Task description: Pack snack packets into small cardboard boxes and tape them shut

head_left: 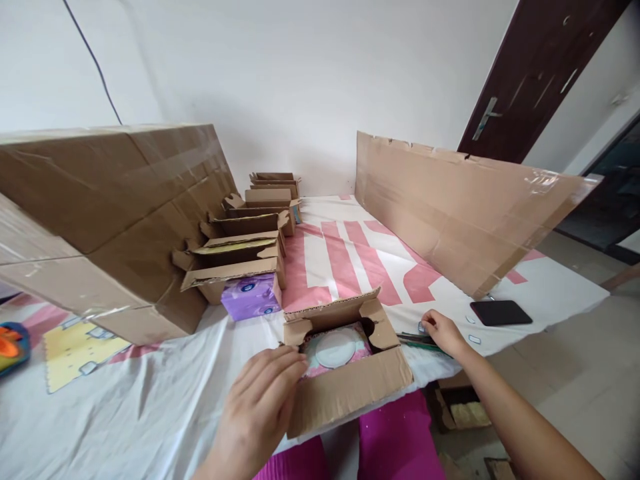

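Note:
In front of me an open cardboard box (350, 390) sits at the table's near edge with its flaps folded out. Inside it lies a pink and teal patterned pack with a pale oval (336, 349) on top. My left hand (265, 393) holds the box at its left side, fingers curled over the edge. To the right of the box, my right hand (445, 333) is low over the table with thumb and fingers pinched together. What they pinch, if anything, is too small to tell. Dark, slim tools (417, 340), partly hidden, lie beside that hand.
Several open cardboard boxes (240, 270) stand in a row at left, with a purple pack (251, 297) at the near end. A large taped carton (125, 220) is beside them. A cardboard panel (450, 213) stands at right, near a black phone (501, 313).

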Demonstrator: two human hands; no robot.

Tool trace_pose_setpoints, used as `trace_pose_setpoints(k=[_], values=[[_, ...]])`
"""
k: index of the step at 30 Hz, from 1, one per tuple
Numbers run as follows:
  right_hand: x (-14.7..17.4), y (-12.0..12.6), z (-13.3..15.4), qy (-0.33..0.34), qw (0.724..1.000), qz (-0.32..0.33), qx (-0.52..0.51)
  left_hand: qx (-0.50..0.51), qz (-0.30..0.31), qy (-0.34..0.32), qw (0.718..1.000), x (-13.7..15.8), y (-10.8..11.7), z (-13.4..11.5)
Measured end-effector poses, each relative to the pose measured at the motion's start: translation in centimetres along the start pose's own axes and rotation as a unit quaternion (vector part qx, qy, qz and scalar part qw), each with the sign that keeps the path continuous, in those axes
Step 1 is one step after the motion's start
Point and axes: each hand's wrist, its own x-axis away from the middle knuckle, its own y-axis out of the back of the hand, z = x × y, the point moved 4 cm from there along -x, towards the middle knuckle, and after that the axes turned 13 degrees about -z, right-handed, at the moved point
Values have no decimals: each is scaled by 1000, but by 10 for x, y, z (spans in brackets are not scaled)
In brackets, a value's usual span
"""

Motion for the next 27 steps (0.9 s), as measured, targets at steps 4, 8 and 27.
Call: trace_pose_setpoints(k=[4,8,27], values=[[-7,21,-28,-42,999,-30,-6,-70,157,-48,984,-10,-25,-14],[-12,59,-82,-123,988,-90,25,-166,192,-56,966,-2,-34,-10],[5,91,-67,-20,966,-228,122,-233,237,301,894,14,-28,49]])
